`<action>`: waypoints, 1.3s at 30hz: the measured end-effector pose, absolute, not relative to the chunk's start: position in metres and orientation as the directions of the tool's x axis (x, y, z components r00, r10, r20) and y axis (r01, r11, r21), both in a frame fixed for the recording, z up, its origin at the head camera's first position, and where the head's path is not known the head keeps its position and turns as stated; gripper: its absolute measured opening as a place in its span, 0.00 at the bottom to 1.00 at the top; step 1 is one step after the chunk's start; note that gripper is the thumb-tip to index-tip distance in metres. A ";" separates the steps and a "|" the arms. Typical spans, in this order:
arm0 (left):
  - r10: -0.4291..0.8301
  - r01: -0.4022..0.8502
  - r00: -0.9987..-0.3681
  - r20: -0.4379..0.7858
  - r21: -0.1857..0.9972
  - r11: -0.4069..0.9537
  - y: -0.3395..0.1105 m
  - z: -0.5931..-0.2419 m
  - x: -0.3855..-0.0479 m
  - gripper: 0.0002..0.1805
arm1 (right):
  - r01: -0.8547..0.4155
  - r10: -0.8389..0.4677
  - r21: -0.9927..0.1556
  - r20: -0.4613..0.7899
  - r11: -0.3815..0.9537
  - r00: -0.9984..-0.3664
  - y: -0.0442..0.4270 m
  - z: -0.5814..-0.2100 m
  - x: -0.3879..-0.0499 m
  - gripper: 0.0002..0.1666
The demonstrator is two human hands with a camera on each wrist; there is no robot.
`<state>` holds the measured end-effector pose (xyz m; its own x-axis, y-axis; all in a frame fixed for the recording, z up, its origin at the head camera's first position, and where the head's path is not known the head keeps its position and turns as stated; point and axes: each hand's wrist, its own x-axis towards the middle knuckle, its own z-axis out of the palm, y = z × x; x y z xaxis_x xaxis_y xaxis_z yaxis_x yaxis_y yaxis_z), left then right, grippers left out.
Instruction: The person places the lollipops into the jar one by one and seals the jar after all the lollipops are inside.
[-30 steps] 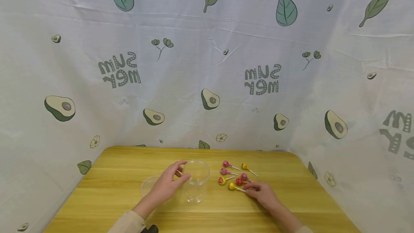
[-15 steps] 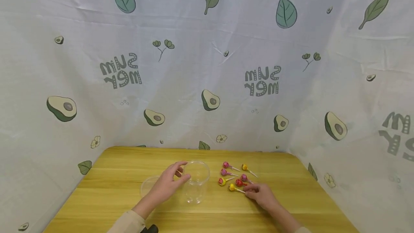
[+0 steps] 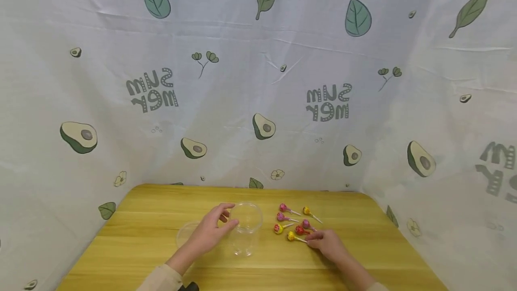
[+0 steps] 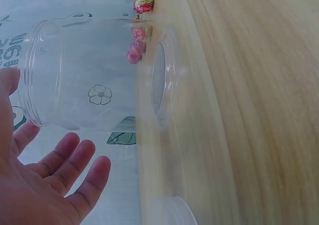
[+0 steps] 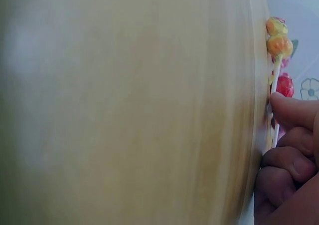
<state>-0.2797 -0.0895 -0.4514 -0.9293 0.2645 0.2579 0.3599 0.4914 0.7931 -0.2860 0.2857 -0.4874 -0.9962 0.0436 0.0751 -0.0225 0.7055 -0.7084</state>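
A clear, lidless plastic jar stands upright on the table. My left hand is at its left side, thumb and forefinger touching the rim, while the other fingers spread loosely beside the wall. At the right, my right hand pinches the white stick of a yellow lollipop between thumb and fingers; its head points left and seems to lie on the table. In the right wrist view the remaining fingers are curled under. Just beyond it lie a red lollipop and a pink lollipop.
Farther back lie a red-and-yellow lollipop, two more pink ones and an orange-yellow lollipop. A clear round lid lies left of the jar, partly behind the left forearm. A printed cloth surrounds the wooden table.
Both hands keep nearly the same places, the left at the jar rim and the right at the yellow lollipop's stick. The head view has shifted very slightly.
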 end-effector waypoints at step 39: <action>0.247 0.366 -0.929 0.275 0.778 0.511 -0.088 -0.458 -0.279 0.32 | -0.031 0.050 -0.682 0.098 0.730 -0.994 0.288 -0.495 -0.287 0.05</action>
